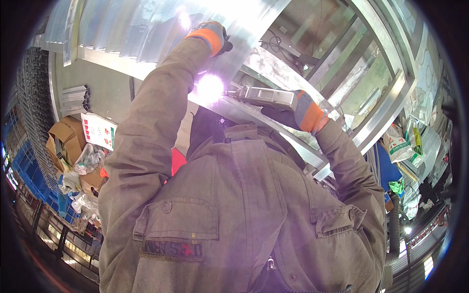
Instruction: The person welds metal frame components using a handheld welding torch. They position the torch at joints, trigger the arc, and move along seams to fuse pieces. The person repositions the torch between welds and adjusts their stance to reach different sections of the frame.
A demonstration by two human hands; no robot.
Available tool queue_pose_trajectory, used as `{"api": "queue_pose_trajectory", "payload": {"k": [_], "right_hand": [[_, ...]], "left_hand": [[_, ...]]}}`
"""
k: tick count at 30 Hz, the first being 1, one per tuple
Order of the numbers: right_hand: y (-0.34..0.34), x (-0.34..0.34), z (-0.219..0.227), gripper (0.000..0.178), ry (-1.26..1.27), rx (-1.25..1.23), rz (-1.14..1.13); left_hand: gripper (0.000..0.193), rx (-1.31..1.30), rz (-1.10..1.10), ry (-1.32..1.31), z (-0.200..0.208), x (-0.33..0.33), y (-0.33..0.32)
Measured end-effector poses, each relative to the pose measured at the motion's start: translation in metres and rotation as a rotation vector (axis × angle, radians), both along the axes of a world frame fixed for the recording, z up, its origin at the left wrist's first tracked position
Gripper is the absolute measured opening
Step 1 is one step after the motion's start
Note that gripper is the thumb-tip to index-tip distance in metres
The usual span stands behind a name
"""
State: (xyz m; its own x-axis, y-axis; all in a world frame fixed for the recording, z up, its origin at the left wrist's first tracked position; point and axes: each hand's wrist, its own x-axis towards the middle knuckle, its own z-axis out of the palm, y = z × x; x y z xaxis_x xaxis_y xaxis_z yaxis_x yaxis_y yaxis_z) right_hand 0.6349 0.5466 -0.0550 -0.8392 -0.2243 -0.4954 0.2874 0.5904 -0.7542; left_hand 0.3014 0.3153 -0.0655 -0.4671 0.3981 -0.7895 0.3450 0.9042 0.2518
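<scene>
My right hand (pixel 309 113), in a grey and orange glove, is wrapped round a boxy metal welding torch (pixel 269 97). The torch points left, and an intense white-violet glare (pixel 210 89) burns at its tip, on the edge of the metalwork. The glare hides the joint itself. Above and slightly left of it, my left hand (pixel 209 36), gloved alike, rests at a shiny ribbed metal panel (pixel 141 41). Its dark fingers are curled in, and what they grip, if anything, is hidden.
A metal frame (pixel 386 105) with crossbars extends to the right. Short metal profiles (pixel 75 99) lie at the left, near a cardboard box (pixel 68 139), a white printed box (pixel 99 131) and crumpled plastic. Plastic bags (pixel 398 144) lie at far right.
</scene>
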Motion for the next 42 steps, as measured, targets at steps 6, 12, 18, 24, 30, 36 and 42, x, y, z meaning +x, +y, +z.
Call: {"api": "queue_pose_trajectory", "payload": {"k": [6, 12, 18, 24, 30, 36, 42], "right_hand": [[-0.001, -0.012, 0.014, 0.04, 0.063, 0.089, 0.075], [0.004, 0.002, -0.003, 0.036, 0.161, 0.106, 0.053], [0.01, 0.008, -0.006, 0.033, 0.125, 0.113, 0.094], [0.013, 0.009, 0.006, 0.038, 0.046, 0.158, 0.168], [0.013, 0.008, 0.012, 0.036, -0.023, 0.142, 0.131], [0.017, 0.014, 0.002, 0.035, -0.018, 0.117, 0.138], [0.029, 0.04, 0.035, 0.046, 0.208, 0.302, 0.128]], "left_hand": [[0.041, 0.005, -0.016, 0.024, 0.001, 0.0, 0.0], [0.042, -0.012, -0.026, 0.023, 0.0, -0.001, 0.001], [0.045, 0.003, -0.063, 0.052, 0.0, 0.0, 0.001], [0.042, 0.022, -0.042, 0.052, -0.003, 0.001, -0.001], [0.046, 0.002, -0.041, 0.064, -0.002, 0.0, 0.0], [0.05, -0.005, -0.052, 0.046, -0.006, -0.003, -0.001], [0.043, -0.007, -0.019, 0.102, 0.011, 0.006, -0.002]]}}
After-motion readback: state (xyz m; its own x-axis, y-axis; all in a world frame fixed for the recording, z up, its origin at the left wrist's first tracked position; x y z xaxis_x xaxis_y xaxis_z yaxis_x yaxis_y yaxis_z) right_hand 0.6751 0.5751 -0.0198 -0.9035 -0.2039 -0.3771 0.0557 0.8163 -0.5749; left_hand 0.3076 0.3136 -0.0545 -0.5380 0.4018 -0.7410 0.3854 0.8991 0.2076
